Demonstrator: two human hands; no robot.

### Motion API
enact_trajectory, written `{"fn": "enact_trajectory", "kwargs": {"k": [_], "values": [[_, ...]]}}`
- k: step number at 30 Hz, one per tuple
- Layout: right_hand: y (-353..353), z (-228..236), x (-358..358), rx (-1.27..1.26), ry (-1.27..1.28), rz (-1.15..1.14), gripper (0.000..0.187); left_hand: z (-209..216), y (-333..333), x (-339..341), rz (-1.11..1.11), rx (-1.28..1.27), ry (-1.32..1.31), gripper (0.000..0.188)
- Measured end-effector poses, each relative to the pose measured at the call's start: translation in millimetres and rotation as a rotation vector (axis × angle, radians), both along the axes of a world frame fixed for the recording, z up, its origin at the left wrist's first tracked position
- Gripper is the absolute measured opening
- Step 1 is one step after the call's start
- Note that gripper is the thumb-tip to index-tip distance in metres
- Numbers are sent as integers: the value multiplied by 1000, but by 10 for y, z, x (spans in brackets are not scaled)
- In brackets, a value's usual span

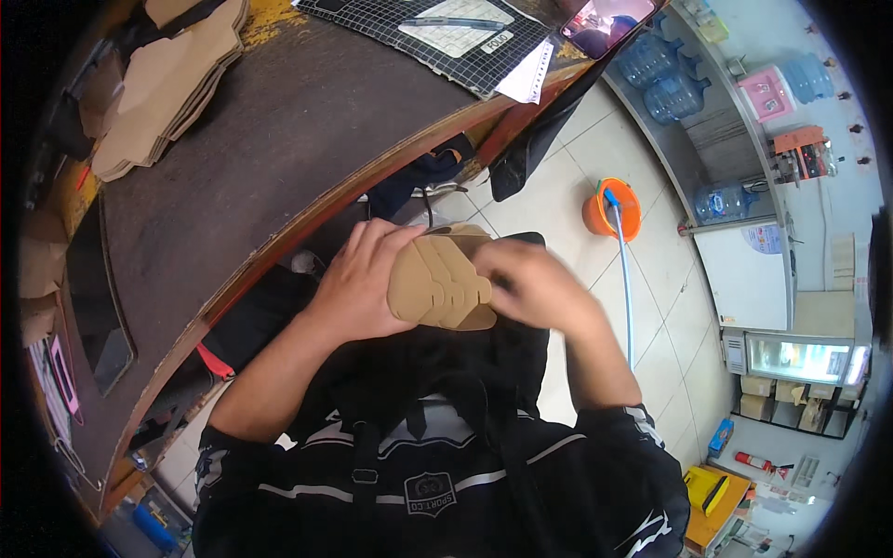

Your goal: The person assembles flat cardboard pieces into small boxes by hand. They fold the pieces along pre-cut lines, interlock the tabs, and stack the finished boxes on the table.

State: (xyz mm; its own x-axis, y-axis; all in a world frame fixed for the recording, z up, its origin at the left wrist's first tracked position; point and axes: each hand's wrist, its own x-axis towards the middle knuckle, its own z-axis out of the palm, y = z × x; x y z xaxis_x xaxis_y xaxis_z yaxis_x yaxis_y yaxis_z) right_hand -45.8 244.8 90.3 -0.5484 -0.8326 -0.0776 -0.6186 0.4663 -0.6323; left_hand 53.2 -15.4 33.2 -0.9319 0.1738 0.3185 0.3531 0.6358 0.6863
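Several nested brown cardboard pieces (435,279), folded and with small slots and tabs, are held in front of my body above my lap. My left hand (363,279) grips them from the left, fingers over the far side and thumb at the near edge. At their right end is my right hand (538,284), blurred by motion, with its fingers curled in beside a tab. What those fingers pinch, if anything, is hidden.
A dark worktable (279,121) curves along the left, bearing stacked flat cardboard (172,88), a black cutting mat (372,20), a pen (456,22) and a phone (606,26). On the tiled floor to the right stands an orange bucket (621,223) with a blue-handled tool (625,279).
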Motion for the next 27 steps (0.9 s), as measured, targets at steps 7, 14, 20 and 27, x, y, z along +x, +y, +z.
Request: {"fn": "enact_trajectory", "kwargs": {"k": [7, 14, 20, 27], "values": [[-130, 212, -94, -163, -85, -228, 17, -81, 39, -20, -118, -185, 131, 94], [-169, 143, -75, 106, 239, 5, 35, -31, 18, 82, -213, -195, 91, 90], [-199, 111, -98, 176, 133, -73, 33, 13, 15, 43, -235, -83, 133, 91], [-31, 170, -179, -388, -160, 55, 39, 43, -97, 34, -129, 55, 120, 106]]}}
